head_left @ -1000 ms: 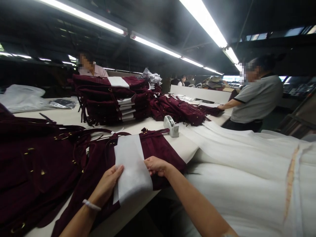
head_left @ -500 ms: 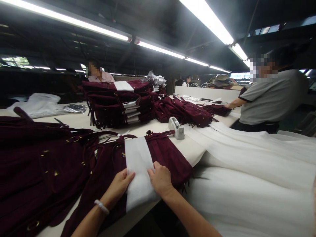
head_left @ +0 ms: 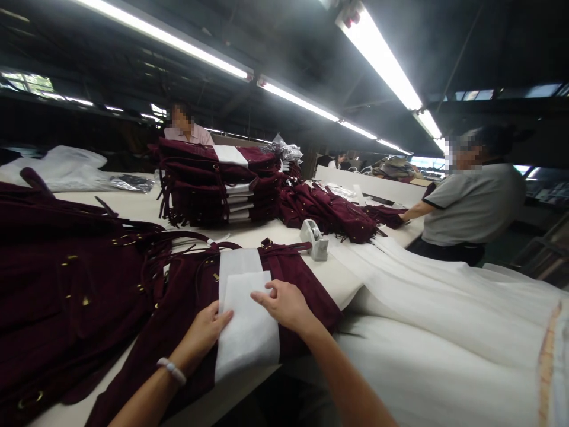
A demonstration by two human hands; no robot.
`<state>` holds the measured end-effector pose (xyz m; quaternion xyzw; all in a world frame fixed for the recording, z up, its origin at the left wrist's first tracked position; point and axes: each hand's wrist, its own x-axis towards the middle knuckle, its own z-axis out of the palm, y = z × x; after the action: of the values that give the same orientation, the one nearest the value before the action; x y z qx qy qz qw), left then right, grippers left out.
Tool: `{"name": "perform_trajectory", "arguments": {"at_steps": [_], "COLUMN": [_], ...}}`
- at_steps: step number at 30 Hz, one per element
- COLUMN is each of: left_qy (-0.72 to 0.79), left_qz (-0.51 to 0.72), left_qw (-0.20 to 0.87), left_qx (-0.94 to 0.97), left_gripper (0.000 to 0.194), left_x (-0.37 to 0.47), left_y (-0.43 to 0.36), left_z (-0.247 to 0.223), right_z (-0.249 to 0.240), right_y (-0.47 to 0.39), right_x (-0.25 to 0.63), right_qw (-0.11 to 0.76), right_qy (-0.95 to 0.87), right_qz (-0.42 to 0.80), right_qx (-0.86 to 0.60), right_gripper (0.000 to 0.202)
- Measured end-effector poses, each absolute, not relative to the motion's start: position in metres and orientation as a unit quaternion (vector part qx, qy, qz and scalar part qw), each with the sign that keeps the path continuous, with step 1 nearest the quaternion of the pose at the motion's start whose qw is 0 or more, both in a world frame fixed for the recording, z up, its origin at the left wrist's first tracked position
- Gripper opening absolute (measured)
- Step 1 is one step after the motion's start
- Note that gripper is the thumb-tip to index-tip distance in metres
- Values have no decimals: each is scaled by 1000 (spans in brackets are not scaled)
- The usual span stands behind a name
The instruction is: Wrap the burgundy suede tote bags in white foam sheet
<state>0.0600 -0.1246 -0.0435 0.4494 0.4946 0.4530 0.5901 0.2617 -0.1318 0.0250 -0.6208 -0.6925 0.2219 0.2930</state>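
Observation:
A dark maroon bag (head_left: pixel 178 350) lies on the table in front of me, with a white foam wrapping strip (head_left: pixel 246 332) across its middle. The strip's free end is folded over on top of the strip. My left hand (head_left: pixel 202 335) pinches the strip's left edge, thumb on top and fingers partly hidden beneath. On the right side, my right hand (head_left: pixel 287 303) is open at the strip's edge, its thumb and fingers apart. A grey tape dispenser (head_left: pixel 315 240) stands just beyond the bag.
More maroon bags (head_left: pixel 57 296) lie at my left. Behind stands a stack of strip-wrapped bags (head_left: pixel 191 178); loose bags (head_left: pixel 326 207) lie to its right. White foam sheeting (head_left: pixel 435 344) covers the right side. A co-worker (head_left: pixel 466 207) handles a bag, and another person (head_left: pixel 189 131) is behind the stack.
The strip's end now lies folded over the top of the strip. My right hand has come off the strip's edge and opened. My left hand keeps its place at the left edge.

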Motion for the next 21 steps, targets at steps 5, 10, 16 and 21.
{"name": "perform_trajectory", "arguments": {"at_steps": [5, 10, 16, 21], "left_qy": [487, 483, 479, 483], "left_qz": [450, 452, 456, 462], "left_qw": [595, 590, 584, 576], "left_qx": [454, 462, 471, 470], "left_gripper": [57, 67, 61, 46], "left_x": [61, 62, 61, 62], "left_y": [-128, -125, -123, -126], "left_z": [-43, -48, -55, -52], "right_z": [8, -6, 3, 7], "right_y": [-105, -80, -67, -52], "right_x": [256, 260, 252, 244], "right_qw": [268, 314, 281, 182], "right_qy": [-655, -622, -751, -797], "right_qz": [226, 331, 208, 187], "right_qx": [-669, -636, -560, -545], "right_gripper": [71, 88, 68, 62]}}
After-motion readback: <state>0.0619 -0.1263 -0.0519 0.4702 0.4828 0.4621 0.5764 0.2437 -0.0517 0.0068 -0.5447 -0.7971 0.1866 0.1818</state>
